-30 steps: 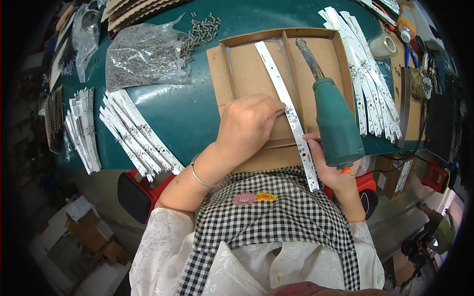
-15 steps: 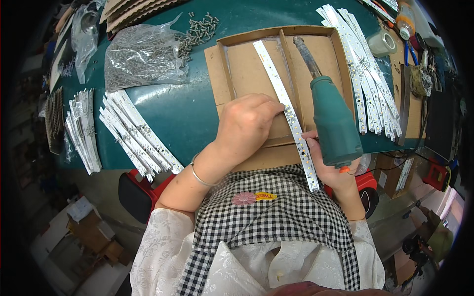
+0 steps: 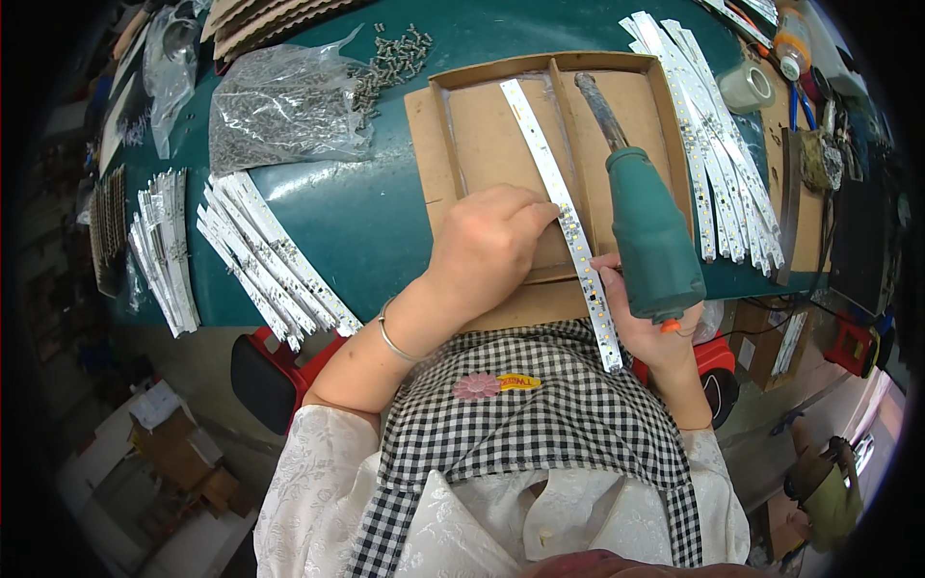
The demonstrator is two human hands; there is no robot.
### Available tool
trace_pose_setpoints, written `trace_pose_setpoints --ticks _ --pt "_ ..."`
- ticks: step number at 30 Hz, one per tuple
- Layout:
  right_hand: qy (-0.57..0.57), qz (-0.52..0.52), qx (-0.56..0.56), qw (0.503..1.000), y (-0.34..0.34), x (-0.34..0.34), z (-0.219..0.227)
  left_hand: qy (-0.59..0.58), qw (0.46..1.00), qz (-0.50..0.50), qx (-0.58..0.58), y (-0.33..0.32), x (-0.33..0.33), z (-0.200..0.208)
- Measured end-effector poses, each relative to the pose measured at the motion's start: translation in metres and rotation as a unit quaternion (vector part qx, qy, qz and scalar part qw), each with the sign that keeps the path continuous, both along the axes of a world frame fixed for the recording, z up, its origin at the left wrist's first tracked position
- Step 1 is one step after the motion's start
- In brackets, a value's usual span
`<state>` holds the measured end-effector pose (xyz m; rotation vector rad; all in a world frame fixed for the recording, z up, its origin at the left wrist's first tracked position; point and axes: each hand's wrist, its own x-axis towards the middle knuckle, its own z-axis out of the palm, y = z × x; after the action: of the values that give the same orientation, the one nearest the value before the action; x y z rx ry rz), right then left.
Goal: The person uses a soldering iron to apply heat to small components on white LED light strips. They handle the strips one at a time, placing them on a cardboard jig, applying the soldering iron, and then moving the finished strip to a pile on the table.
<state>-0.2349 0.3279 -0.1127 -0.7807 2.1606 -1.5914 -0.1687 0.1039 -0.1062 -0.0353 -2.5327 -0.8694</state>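
A narrow white LED strip board (image 3: 545,159) lies slantwise over a shallow cardboard tray (image 3: 443,125), its near end reaching over my checked apron. My left hand (image 3: 487,241) pinches the board's left edge near its middle, thumb and forefinger pressed together. My right hand (image 3: 641,332) holds the right edge lower down with its fingertips; the rest of it is partly hidden under a green-handled soldering iron (image 3: 655,231). The iron's dark metal barrel points to the far left over the tray's right compartment. What supports the iron does not show.
Piles of LED boards lie left (image 3: 275,260) and right (image 3: 718,144) on the green table (image 3: 376,222). A clear plastic bag (image 3: 289,111) of small metal parts spills at the far left. Corrugated cardboard (image 3: 270,24) is stacked behind. A tape roll (image 3: 747,87) stands at far right.
The tray, the board and my left hand sit slightly farther right in the view. Both hands keep the same hold on the board; the soldering iron has barely shifted.
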Motion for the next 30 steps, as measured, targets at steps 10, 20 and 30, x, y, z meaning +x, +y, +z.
trace_pose_setpoints --ticks 10,20,30 --pt "-0.07 -0.012 -0.051 0.996 -0.004 0.001 0.01 -0.005 0.998 0.012 0.069 -0.001 -0.003 0.003" --pt "-0.134 -0.055 -0.087 0.986 -0.01 0.004 0.017 -0.053 0.995 0.013 0.079 -0.001 -0.005 0.009" --pt "-0.109 -0.043 -0.075 0.99 -0.006 0.001 0.018 -0.061 0.996 0.013 0.068 -0.001 -0.005 0.011"
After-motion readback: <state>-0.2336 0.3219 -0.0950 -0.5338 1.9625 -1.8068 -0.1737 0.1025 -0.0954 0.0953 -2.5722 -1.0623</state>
